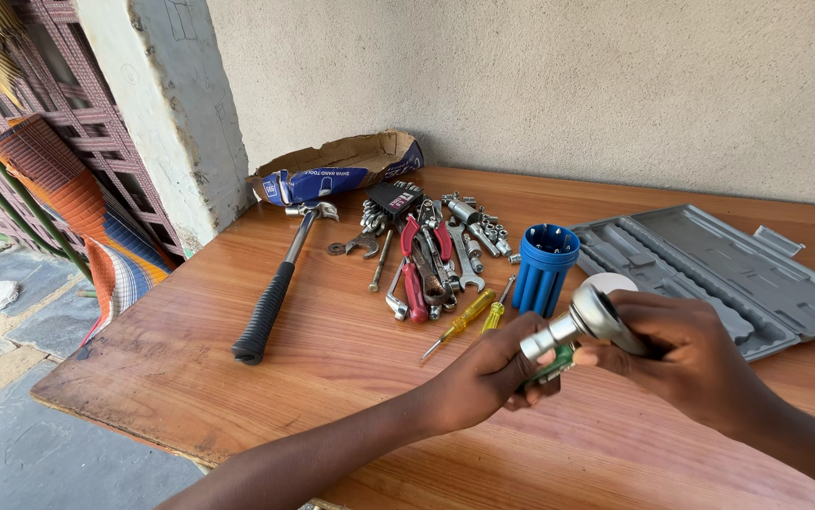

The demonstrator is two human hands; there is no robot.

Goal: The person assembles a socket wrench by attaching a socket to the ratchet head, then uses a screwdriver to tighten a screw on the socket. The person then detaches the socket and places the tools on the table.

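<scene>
Over the wooden table (332, 359) my right hand (681, 354) grips the round silver head of a ratchet wrench (585, 319). My left hand (488, 373) pinches the silver socket end of that wrench and also holds a small green piece (556, 366) below it. Both hands meet near the table's front right part. Just behind them stand a blue bit holder (543, 267) and two yellow screwdrivers (469, 316).
A black-handled hammer (275, 293) lies to the left. A pile of wrenches, red-handled pliers and sockets (431, 246) sits mid-table. An open grey moulded tool case (719, 274) lies at right, torn cardboard packaging (341, 170) by the wall. The table's left edge drops to the floor.
</scene>
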